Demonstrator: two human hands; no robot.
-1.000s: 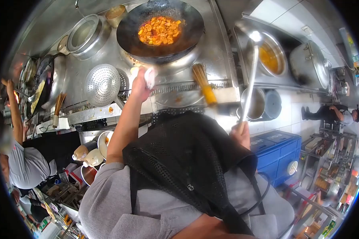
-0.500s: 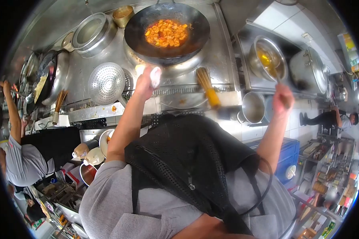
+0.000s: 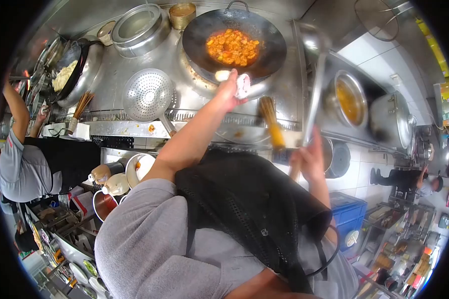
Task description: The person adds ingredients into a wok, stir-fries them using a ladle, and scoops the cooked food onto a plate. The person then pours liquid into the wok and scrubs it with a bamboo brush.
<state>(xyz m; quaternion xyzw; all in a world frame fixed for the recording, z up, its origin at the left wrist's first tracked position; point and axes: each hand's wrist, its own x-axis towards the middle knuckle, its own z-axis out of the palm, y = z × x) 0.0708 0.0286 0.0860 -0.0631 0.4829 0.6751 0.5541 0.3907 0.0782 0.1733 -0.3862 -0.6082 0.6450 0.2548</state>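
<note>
Two-handed: pinches white cloth (image 3: 243,86) in fingers of left hand (image 3: 227,93), at near rim of wok (image 3: 196,42); wraps blurred fingers of right hand (image 3: 308,160) round handle of ladle (image 3: 315,97). In wok's middle, orange-red food (image 3: 234,47). Between hands, bamboo brush (image 3: 271,122); left, perforated skimmer (image 3: 147,94); right of ladle, pot (image 3: 333,107) with orange liquid (image 3: 350,102).

White tiles line the wall (image 3: 376,60) at the upper right of the frame; pale floor (image 3: 360,170) tiles show right of centre. Crowded shelves (image 3: 409,205) stand lower right. Light glares on the steel counter (image 3: 112,82) at upper left.
</note>
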